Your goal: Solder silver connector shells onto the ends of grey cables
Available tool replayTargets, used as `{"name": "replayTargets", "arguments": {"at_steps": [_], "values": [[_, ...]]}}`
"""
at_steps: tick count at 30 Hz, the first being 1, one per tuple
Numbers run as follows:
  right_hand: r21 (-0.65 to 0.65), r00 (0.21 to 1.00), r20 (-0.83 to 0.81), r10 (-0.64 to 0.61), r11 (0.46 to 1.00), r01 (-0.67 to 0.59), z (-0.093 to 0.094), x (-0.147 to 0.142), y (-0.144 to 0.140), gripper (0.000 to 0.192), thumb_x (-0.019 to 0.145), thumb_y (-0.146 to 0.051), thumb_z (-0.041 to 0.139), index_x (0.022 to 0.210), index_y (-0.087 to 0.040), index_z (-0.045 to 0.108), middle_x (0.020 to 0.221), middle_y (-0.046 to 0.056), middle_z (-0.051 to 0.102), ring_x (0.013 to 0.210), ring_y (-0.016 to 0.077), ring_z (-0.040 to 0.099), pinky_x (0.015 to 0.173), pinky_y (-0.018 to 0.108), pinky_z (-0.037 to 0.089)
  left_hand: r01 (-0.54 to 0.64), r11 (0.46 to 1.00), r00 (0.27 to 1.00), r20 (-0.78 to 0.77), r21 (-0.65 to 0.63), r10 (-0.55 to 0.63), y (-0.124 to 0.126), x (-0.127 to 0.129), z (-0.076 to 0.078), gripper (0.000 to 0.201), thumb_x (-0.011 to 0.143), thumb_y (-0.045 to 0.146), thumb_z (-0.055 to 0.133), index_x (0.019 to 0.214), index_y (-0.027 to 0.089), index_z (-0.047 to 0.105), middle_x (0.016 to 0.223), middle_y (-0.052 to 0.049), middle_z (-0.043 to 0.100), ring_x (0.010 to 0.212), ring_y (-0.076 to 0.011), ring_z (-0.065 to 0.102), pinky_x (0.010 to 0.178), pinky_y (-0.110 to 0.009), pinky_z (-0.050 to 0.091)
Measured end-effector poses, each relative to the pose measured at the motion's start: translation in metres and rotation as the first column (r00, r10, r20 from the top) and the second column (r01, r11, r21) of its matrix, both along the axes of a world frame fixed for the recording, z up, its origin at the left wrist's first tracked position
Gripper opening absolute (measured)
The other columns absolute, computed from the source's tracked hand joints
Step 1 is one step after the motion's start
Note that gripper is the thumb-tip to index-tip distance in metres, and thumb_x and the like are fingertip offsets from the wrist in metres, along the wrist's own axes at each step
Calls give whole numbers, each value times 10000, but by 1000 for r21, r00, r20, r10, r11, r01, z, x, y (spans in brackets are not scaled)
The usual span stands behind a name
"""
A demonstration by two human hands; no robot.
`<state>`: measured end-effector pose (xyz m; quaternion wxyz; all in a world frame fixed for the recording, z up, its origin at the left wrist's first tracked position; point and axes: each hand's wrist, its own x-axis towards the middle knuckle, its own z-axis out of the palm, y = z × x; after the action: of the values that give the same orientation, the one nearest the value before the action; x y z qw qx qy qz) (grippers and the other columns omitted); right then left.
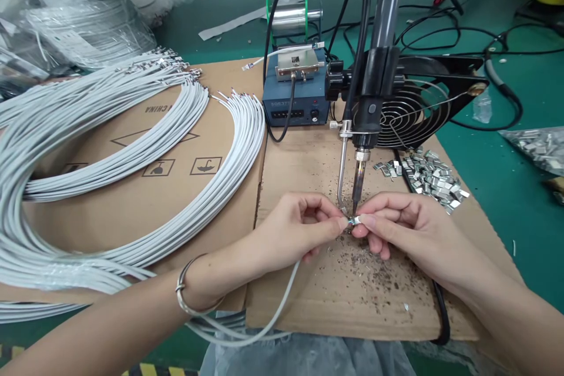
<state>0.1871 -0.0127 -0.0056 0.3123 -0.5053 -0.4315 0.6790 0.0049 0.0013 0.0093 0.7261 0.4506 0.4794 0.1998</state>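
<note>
My left hand [293, 228] pinches the end of a white wire [282, 299] that loops down under my wrist. My right hand [403, 226] pinches a small metal terminal [356, 220] against the wire's tip. Both meet directly under the tip of a fixed soldering iron [358, 185], beside a bent solder feed tube [340, 173]. A silver bracelet [185, 294] sits on my left wrist.
Bundles of white wires [145, 147] curve over the cardboard sheet [132, 200] at left. A pile of metal terminals [429, 176] lies right of the iron. Behind stand a blue soldering station [295, 107], a solder spool [291, 14] and a black fan [418, 106]. Solder debris speckles the cardboard.
</note>
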Motion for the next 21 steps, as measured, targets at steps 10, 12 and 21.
{"name": "replayTargets", "arguments": {"at_steps": [10, 12, 21], "values": [[7, 1000, 21, -7, 1000, 7, 0, 0, -1, 115, 710, -267, 705, 736, -168, 655, 639, 31, 695, 425, 74, 555, 398, 150, 476, 2, 1000, 1000, 8, -6, -2, 0, 0, 1, 186, 705, 255, 688, 650, 131, 561, 403, 87, 446, 327, -33, 391, 323, -131, 315], [14, 1000, 24, -5, 1000, 4, 0, 0, 0, 117, 706, -270, 706, 731, -168, 655, 639, 35, 695, 425, 76, 555, 401, 156, 482, -1, 1000, 1000, 2, 1, 1, 0, 0, 0, 191, 709, 268, 685, 650, 132, 564, 398, 88, 446, 324, -32, 389, 323, -132, 313], [0, 1000, 28, -13, 1000, 13, 2, -2, 1, 116, 681, -260, 720, 714, -172, 652, 636, 45, 708, 428, 84, 561, 400, 163, 486, 30, 999, 999, -38, 42, -29, 0, 0, 0, 203, 737, 304, 647, 660, 132, 571, 402, 81, 446, 323, -37, 390, 324, -139, 314]]}}
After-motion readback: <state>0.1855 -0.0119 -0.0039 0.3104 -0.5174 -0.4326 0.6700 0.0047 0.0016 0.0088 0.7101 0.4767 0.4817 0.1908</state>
